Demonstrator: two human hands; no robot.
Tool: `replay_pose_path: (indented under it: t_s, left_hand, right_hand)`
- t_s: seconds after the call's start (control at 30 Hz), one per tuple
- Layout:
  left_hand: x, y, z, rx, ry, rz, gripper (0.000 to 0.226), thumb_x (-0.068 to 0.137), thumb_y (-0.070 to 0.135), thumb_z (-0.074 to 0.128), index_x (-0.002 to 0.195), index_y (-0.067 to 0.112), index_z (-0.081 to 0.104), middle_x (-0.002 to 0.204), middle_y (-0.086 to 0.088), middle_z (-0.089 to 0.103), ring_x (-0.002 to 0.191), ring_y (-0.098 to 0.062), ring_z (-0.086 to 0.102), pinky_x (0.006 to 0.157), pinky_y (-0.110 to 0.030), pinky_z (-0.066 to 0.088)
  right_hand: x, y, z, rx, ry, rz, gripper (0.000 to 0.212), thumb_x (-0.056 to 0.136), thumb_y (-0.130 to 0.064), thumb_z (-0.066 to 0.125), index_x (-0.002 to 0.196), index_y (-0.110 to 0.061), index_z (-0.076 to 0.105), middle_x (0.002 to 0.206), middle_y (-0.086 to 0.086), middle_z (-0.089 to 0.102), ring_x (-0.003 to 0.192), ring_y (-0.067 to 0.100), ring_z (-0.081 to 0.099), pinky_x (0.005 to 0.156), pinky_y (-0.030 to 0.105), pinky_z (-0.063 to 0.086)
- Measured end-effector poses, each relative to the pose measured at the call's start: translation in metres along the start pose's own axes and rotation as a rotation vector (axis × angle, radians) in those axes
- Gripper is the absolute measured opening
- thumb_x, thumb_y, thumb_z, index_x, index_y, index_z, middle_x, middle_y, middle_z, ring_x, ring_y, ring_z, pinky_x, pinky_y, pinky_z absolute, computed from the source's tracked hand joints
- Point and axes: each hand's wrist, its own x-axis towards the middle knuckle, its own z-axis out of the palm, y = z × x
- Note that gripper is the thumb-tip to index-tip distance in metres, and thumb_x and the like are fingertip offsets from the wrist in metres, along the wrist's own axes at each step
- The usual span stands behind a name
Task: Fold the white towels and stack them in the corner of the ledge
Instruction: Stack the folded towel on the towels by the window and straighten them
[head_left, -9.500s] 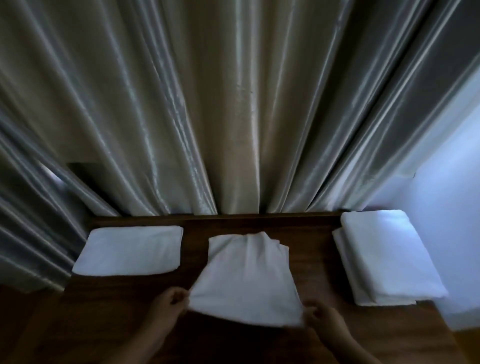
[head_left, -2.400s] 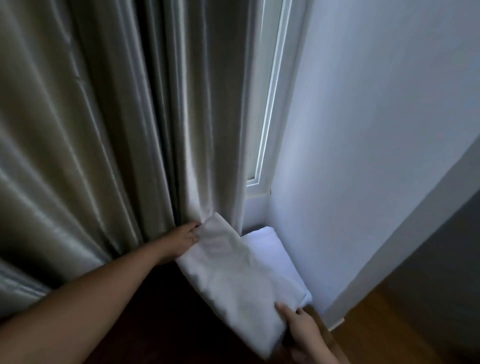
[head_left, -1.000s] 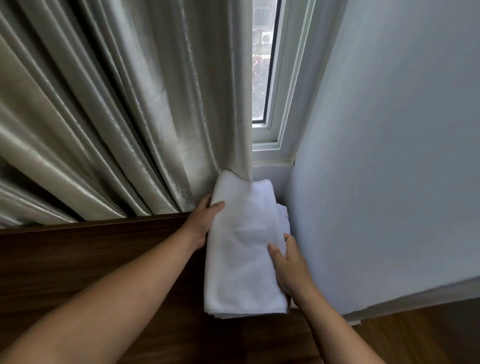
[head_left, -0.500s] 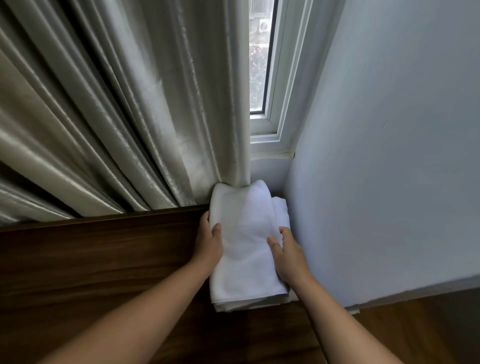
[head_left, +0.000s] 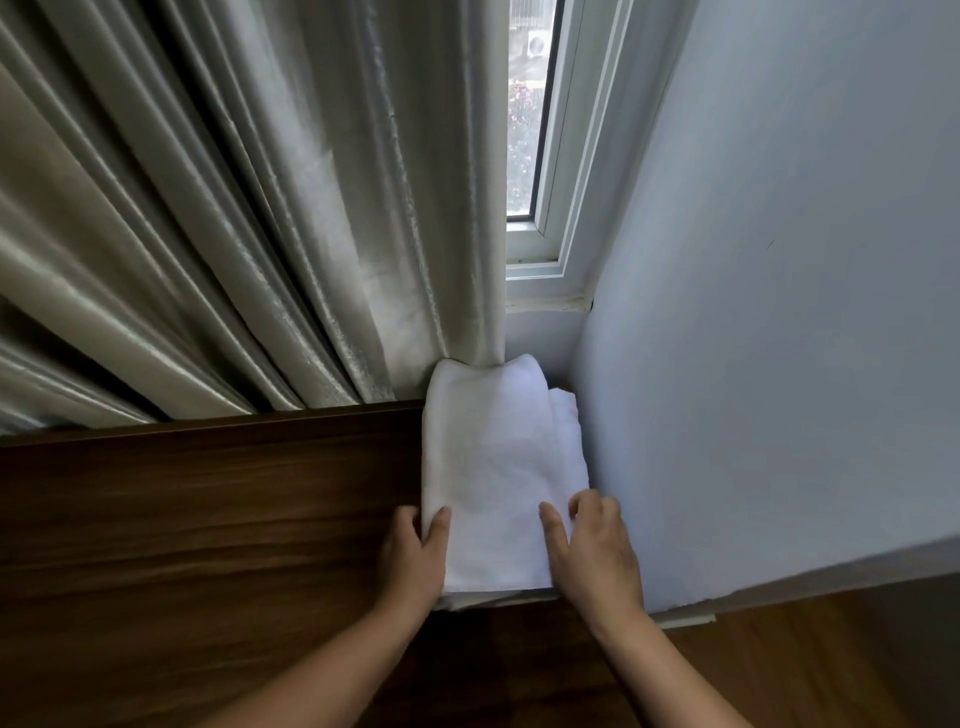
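The stack of folded white towels lies on the dark wooden ledge, in its corner against the pale wall. The left hand and right hand rest flat on its sides, fingers together, gripping nothing. The cloth looks soft, the curtain glossy. Stacking seems almost finished.

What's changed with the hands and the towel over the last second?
Both hands slid back along the top towel toward its near end: left hand at its left edge, right hand on the right. The stack stays in the ledge corner, under the curtain.
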Motion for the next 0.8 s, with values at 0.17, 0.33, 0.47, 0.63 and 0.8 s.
replay_pose_path:
  t_s: [0.17, 0.33, 0.47, 0.63, 0.8]
  left_hand:
    - [-0.014, -0.001, -0.018, 0.115, 0.004, 0.127, 0.026, 0.091, 0.041, 0.058, 0.088, 0.015, 0.057, 0.079, 0.001, 0.062, 0.068, -0.011, 0.060, 0.048, -0.021, 0.039]
    - [-0.012, -0.002, -0.018, 0.178, -0.100, 0.034, 0.032, 0.090, 0.044, 0.059, 0.090, 0.012, 0.058, 0.082, -0.006, 0.066, 0.056, -0.022, 0.065, 0.038, -0.029, 0.045]
    - [-0.013, -0.003, -0.017, 0.137, -0.165, 0.044, 0.028, 0.090, 0.037, 0.061, 0.096, 0.009, 0.058, 0.087, -0.008, 0.065, 0.056, -0.021, 0.063, 0.034, -0.021, 0.042]
    - [-0.018, 0.003, -0.019, -0.025, -0.274, -0.115, 0.031, 0.092, 0.034, 0.060, 0.109, 0.007, 0.057, 0.091, -0.007, 0.066, 0.048, -0.012, 0.059, 0.038, -0.022, 0.043]
    - [0.003, 0.003, -0.024, 0.364, -0.068, 0.132, 0.058, 0.083, 0.058, 0.058, 0.124, 0.018, 0.046, 0.120, -0.005, 0.058, 0.103, -0.026, 0.062, 0.081, -0.039, 0.054]
  right_hand:
    - [0.001, 0.003, 0.003, 0.069, -0.045, 0.014, 0.042, 0.097, -0.057, 0.039, 0.075, -0.021, 0.043, 0.065, -0.004, 0.053, 0.058, 0.014, 0.051, 0.051, 0.032, 0.038]
    - [0.003, 0.005, 0.003, 0.076, -0.017, 0.006, 0.041, 0.099, -0.050, 0.042, 0.072, -0.020, 0.041, 0.060, -0.002, 0.050, 0.054, 0.016, 0.047, 0.048, 0.032, 0.034]
    - [0.004, 0.006, 0.003, 0.071, -0.011, 0.000, 0.039, 0.099, -0.051, 0.042, 0.078, -0.017, 0.046, 0.063, -0.003, 0.052, 0.055, 0.016, 0.050, 0.047, 0.031, 0.034]
    - [0.007, 0.009, 0.006, 0.126, -0.084, 0.037, 0.035, 0.098, -0.051, 0.044, 0.086, -0.018, 0.047, 0.070, -0.004, 0.057, 0.064, 0.018, 0.055, 0.056, 0.036, 0.046]
    - [0.014, 0.000, 0.002, 0.055, 0.041, -0.043, 0.036, 0.096, -0.053, 0.043, 0.116, -0.023, 0.048, 0.115, 0.000, 0.058, 0.102, 0.022, 0.059, 0.082, 0.039, 0.053]
